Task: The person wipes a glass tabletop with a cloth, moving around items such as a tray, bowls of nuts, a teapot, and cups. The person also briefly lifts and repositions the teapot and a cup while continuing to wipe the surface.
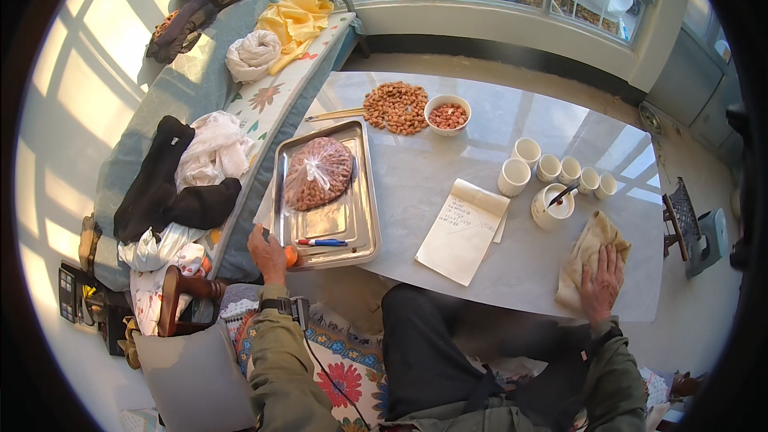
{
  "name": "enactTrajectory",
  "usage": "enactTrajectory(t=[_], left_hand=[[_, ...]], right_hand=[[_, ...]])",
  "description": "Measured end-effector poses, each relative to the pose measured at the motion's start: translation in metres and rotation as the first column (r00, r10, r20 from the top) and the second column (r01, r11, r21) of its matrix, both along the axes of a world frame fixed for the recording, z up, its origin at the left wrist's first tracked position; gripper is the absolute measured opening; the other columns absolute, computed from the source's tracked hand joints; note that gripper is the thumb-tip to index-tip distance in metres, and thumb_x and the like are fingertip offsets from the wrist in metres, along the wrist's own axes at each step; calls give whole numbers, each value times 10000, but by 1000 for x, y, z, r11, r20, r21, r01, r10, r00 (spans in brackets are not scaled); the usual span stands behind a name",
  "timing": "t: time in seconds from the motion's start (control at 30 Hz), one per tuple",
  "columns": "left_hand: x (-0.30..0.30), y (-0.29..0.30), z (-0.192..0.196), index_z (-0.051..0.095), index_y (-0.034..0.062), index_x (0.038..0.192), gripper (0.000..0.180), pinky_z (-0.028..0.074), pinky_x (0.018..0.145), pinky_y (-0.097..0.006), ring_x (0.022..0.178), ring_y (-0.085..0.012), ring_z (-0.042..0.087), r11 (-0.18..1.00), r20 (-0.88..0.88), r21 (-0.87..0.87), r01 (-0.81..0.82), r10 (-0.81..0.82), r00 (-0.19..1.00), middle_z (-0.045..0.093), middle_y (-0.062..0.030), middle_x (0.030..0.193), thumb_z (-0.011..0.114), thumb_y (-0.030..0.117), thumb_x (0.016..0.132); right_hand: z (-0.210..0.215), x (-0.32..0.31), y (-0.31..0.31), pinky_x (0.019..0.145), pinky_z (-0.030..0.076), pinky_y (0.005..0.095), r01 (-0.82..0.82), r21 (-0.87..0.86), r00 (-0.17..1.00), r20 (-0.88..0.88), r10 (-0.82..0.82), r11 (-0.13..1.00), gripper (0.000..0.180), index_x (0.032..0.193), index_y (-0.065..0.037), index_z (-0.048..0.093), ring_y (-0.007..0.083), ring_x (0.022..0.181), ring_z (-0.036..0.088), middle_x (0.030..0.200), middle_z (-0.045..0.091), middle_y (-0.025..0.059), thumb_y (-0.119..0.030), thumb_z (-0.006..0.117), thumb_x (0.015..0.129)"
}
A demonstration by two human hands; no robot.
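My right hand (602, 282) lies flat on a folded beige cloth (590, 246) at the right front of the table, fingers stretched out. At the front left corner of a metal tray (369, 192), my left hand (269, 258) has its fingers curled; a small dark bit shows at the fingertips, and I cannot make out what they hold. Right beside it sits a small orange thing (290, 255). On the tray rest a clear plastic bag of reddish-brown nuts (320, 180) and red and blue pens (322, 242). Between my hands lies a notepad (456, 238) with handwriting.
A nut pile (396, 107), chopsticks (334, 114) and a bowl of nuts (447, 117) stand at the back. Several white cups (514, 177) and a lidded white pot (552, 210) with a dark handle occupy the right. A bed (240, 120) with clothes borders the table's left.
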State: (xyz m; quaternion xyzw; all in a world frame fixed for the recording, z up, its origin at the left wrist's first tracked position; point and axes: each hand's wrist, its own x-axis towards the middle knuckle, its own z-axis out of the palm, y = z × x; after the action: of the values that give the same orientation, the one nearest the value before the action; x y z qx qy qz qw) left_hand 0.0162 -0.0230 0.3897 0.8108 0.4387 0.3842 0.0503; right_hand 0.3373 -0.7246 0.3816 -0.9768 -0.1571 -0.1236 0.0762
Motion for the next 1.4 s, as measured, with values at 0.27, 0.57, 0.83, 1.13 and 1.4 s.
enactTrajectory(t=[0.27,0.57,0.83,1.13,1.4], left_hand=[[23,-173,38,702,-14,1259,348,534,996,-487,1148,-406,655,890,4,-353,291,-309,951,679,-202,1258,741,128,944],[39,-187,6,708,-11,1171,290,501,1030,-516,1166,-422,623,863,-127,-158,480,-500,857,691,-186,1148,755,185,963],[36,-142,-7,694,6,1119,248,481,1008,-516,1101,-412,603,828,-124,-123,547,-560,819,684,-167,1105,743,205,979],[35,-117,8,701,13,1197,327,486,1054,-522,1176,-424,601,888,-238,31,459,-440,866,664,-191,1214,767,216,950],[97,-235,24,719,24,1246,367,456,1142,-522,1355,-419,554,666,-275,-73,743,-729,627,655,-195,1351,772,166,912]], right_hand=[[4,0,1,1278,281,529,9,24,1000,-30,-9,1000,649,1566,-28,521,433,1555,375,1656,466,203,-281,680,990],[0,3,1,1279,272,527,18,18,999,-39,-18,1000,667,1582,-21,510,432,1568,361,1670,452,206,-281,675,990],[2,0,0,1260,289,539,-13,14,1000,7,13,1000,647,1562,-26,529,424,1564,367,1653,476,185,-298,677,994],[0,3,0,1257,280,549,-18,14,1000,7,18,1000,646,1551,-27,541,423,1558,371,1651,482,172,-323,667,991],[0,3,-1,1247,288,555,-12,2,1000,8,12,1000,651,1546,-33,552,414,1549,383,1639,497,163,-345,669,988]])
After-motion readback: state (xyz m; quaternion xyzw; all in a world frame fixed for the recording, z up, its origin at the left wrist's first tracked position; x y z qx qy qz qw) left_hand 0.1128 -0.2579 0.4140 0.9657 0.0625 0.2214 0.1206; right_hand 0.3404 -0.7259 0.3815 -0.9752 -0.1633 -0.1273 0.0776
